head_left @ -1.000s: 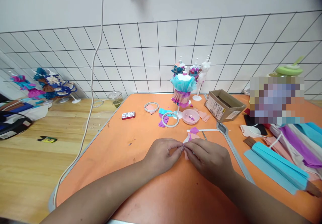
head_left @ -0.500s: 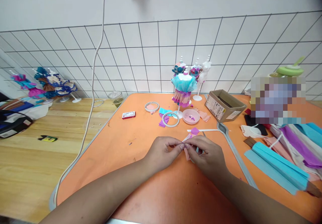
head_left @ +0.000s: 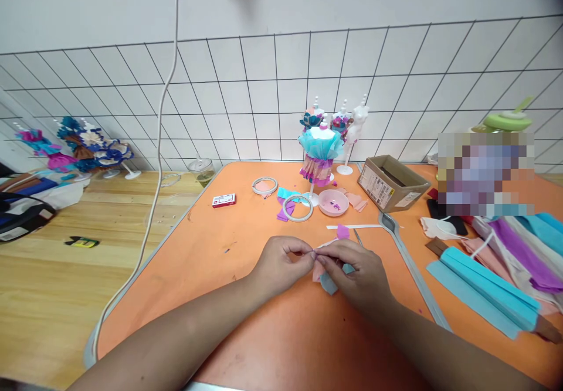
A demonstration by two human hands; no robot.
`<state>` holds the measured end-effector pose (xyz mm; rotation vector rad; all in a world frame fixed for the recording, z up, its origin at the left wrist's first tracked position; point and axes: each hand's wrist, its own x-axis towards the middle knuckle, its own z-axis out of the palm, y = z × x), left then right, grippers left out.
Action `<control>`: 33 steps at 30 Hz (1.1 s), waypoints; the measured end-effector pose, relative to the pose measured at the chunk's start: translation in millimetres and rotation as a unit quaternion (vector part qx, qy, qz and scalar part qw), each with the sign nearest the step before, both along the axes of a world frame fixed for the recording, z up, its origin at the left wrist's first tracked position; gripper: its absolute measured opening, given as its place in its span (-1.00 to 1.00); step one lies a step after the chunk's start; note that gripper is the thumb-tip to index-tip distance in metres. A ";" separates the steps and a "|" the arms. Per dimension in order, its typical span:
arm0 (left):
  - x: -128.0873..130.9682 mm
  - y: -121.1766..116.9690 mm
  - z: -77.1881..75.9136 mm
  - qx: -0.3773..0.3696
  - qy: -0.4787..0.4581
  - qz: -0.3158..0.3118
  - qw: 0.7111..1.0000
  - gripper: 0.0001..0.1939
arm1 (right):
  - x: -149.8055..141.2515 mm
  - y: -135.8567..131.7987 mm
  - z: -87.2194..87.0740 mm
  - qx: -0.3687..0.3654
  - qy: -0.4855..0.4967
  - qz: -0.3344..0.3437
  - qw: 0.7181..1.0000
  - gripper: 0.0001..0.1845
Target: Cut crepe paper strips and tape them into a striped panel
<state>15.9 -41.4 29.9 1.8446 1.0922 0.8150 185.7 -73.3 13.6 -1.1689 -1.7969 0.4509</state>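
Observation:
My left hand [head_left: 284,260] and my right hand [head_left: 357,272] meet fingertip to fingertip above the orange table. Both are closed in a pinch on a small purple piece of crepe paper [head_left: 315,254]; my fingers cover most of it. Below my right fingers hang pale blue and peach crepe paper pieces [head_left: 328,284]. Just beyond, a purple paper scrap [head_left: 343,231] lies by a white strip [head_left: 363,226] and a thin pointed metal tool [head_left: 358,237], partly hidden. Farther back stands a small mannequin [head_left: 322,150] in a turquoise and peach paper dress.
Two rolls of tape [head_left: 298,219] and a pink dish [head_left: 333,209] lie near the mannequin. A red-and-white small box [head_left: 224,200] is at left, a cardboard box [head_left: 393,194] at right. Crepe paper sheets [head_left: 488,288] cover the right side. A white cable [head_left: 152,215] crosses the left.
Both hands have shifted slightly left, still pinching. The pale blue and peach paper now hangs lower and shows more beneath my right fingers.

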 end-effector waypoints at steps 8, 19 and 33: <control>0.4 -0.2 5.0 -0.001 0.003 -0.055 0.998 -0.71 | 3.6 1.0 3.4 -0.021 -0.006 -0.016 1.000 -0.85; -2.8 0.6 4.5 0.019 0.007 -0.051 0.998 -0.76 | 2.0 0.6 -1.5 -0.054 0.023 -0.018 0.998 -0.86; -3.1 2.2 5.0 -0.013 -0.021 -0.055 0.998 -0.78 | 0.4 -2.9 1.3 0.011 -0.013 -0.012 1.000 -0.85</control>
